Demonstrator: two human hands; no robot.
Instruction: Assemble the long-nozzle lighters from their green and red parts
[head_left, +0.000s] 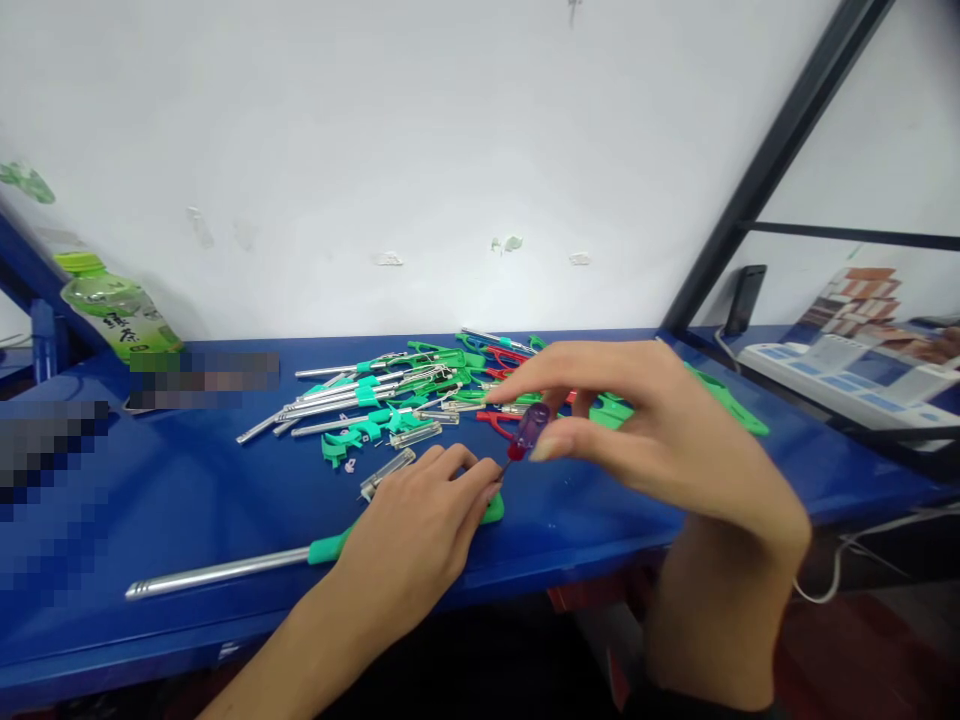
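My left hand (431,510) is wrapped over a green lighter (327,548) with a long metal tube, which lies near the table's front edge with its tube pointing left. My right hand (600,410) pinches the purple handle of a small screwdriver (532,428) between thumb and fingers. The screwdriver slants down to the left, and its shaft reaches the fingertips of my left hand. Its tip is hidden there. Just beyond my left hand lie clear plastic tanks (388,470) and loose green pieces (342,446).
A pile of metal tubes (360,395) and green and red parts spreads over the blue table (195,500) by the wall. A green-capped bottle (120,315) stands at the left. At the right are a black frame (780,160), a phone (745,299) and a white power strip (832,385).
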